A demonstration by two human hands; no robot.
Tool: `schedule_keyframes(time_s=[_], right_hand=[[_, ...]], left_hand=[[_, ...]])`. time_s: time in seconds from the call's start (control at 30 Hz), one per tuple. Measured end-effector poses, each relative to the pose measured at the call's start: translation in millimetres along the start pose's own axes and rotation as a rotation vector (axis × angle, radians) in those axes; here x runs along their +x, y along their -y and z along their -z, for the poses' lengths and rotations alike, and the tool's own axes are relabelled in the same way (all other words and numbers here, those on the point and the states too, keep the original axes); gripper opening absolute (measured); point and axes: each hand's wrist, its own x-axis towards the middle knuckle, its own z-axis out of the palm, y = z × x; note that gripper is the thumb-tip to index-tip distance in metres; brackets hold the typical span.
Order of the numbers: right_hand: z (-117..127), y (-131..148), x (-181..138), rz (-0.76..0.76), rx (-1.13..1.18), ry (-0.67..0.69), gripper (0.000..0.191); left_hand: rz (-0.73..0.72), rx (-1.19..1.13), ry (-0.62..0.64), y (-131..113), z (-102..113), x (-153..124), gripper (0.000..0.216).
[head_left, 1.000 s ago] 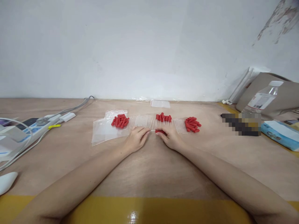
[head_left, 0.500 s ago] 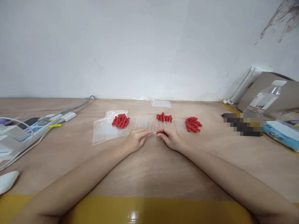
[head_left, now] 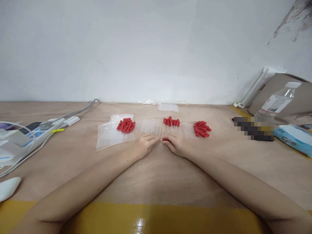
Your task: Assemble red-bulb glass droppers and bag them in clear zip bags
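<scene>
My left hand [head_left: 143, 145] pinches a thin clear tube [head_left: 159, 138] at the table's middle. My right hand [head_left: 177, 144] pinches a small red cap [head_left: 165, 139], and the two meet tip to tip. Just beyond my fingers lies a row of clear tubes [head_left: 148, 126]. Red caps sit in three piles: a left pile [head_left: 125, 125] on a clear zip bag [head_left: 110, 136], a middle pile [head_left: 171, 122] and a right pile [head_left: 202, 129].
A power strip [head_left: 41, 131] with cables lies at the left, and a white object [head_left: 8, 188] sits at the near left edge. At the right stand a plastic bottle [head_left: 276, 102], a cardboard box [head_left: 287, 97] and a blue packet [head_left: 292, 136]. A small clear bag [head_left: 167, 107] lies near the wall.
My hands have drawn slightly closer together, and the red cap is now more hidden in my right fingers. The view has shifted a little.
</scene>
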Motion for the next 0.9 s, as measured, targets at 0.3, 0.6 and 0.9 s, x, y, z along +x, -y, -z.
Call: schedule_keyframes(time_s=[0.3, 0.6, 0.9], right_hand=[[12.4, 0.6, -2.4, -0.062, -0.020, -0.023, 0.015], [7.8, 0.7, -2.2, -0.024, -0.020, 0.037, 0.016], [6.2, -1.6, 0.3, -0.013, 0.032, 0.042, 0.018]], left_hand=[[0.201, -0.057, 0.010, 0.8, 2.4, -3.4, 0.022], [0.174, -0.117, 0.019, -4.8, 3.2, -3.2, 0.021], [0.187, -0.141, 0.050, -5.4, 2.3, -1.4, 0.022]])
